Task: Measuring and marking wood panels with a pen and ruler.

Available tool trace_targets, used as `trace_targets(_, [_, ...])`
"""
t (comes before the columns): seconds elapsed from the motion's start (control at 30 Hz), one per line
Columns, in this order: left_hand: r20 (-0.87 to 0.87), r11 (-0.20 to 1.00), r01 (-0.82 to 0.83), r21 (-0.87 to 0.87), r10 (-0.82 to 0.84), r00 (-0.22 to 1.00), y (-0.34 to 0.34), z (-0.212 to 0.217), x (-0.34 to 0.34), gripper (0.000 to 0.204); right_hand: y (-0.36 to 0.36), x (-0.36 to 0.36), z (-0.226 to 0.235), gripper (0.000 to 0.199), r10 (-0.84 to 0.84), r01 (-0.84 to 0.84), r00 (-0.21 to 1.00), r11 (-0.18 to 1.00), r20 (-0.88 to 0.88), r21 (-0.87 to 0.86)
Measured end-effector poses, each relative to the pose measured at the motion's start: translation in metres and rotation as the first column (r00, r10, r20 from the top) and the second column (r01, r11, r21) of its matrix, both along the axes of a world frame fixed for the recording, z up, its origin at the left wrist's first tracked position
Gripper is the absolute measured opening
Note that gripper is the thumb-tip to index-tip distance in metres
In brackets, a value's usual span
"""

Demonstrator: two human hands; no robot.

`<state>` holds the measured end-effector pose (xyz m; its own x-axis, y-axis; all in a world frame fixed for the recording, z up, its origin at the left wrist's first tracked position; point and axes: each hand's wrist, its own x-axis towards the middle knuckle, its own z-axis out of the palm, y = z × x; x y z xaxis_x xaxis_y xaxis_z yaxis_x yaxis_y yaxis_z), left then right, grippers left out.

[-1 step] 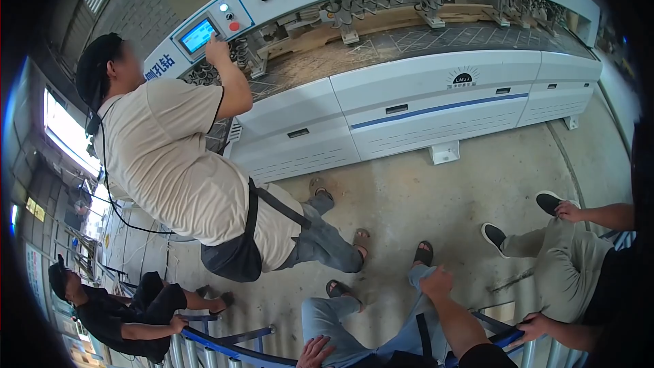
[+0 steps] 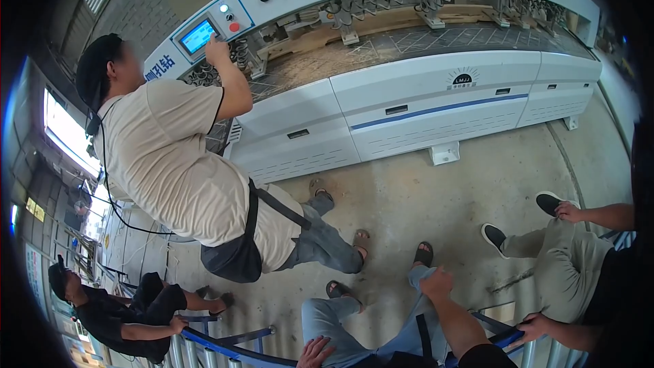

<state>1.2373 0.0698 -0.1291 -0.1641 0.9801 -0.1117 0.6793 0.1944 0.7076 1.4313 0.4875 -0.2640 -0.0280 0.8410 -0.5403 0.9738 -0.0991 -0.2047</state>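
Note:
I am seated, and both forearms come in at the lower edge. My left hand [image 2: 315, 353] lies on my left thigh, fingers stretched out and holding nothing. At my right knee, my right hand [image 2: 437, 284] is curled over the light blue jeans [image 2: 409, 320]; its fingertips are partly hidden. A dark strap [image 2: 424, 335] hangs across my right thigh. Ahead on the left stands a person in a beige shirt [image 2: 177, 157], one hand [image 2: 217, 50] at the lit touchscreen [image 2: 198, 36] of a long white machine [image 2: 436, 105].
Blue-framed roller conveyor [image 2: 225, 347] runs along the lower edge on both sides of me. A person in black [image 2: 116, 320] sits at lower left, another in grey trousers [image 2: 565, 272] at right. The machine's bed [image 2: 313, 68] bears sawdust below coiled hoses. Concrete floor [image 2: 409, 197] lies between.

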Motion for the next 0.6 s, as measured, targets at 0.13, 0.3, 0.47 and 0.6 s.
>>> trace_targets(0.13, [0.002,1.0,-0.01,-0.003,0.01,1.0,0.001,-0.001,0.0003,0.083,-0.0004,0.0006,-0.0014,0.078,-0.006,0.005,0.999,1.0,0.034,0.008])
trace_targets(0.3, [-0.007,1.0,0.015,-0.005,-0.015,1.0,0.0011,-0.0024,0.0005,0.083,-0.0018,0.0047,-0.0025,0.076,-0.007,0.006,0.999,1.0,0.043,0.029])
trace_targets(0.47, [-0.028,1.0,-0.014,0.022,0.014,0.999,0.0023,-0.0014,0.0051,0.083,-0.0018,0.0044,-0.0025,0.072,-0.031,0.03,0.999,0.999,0.039,0.025])
trace_targets(0.6, [-0.027,0.999,-0.011,0.032,0.012,1.0,0.0036,0.0038,0.0059,0.083,-0.0026,0.0058,-0.0002,0.069,-0.016,0.016,1.0,0.999,0.005,0.041])
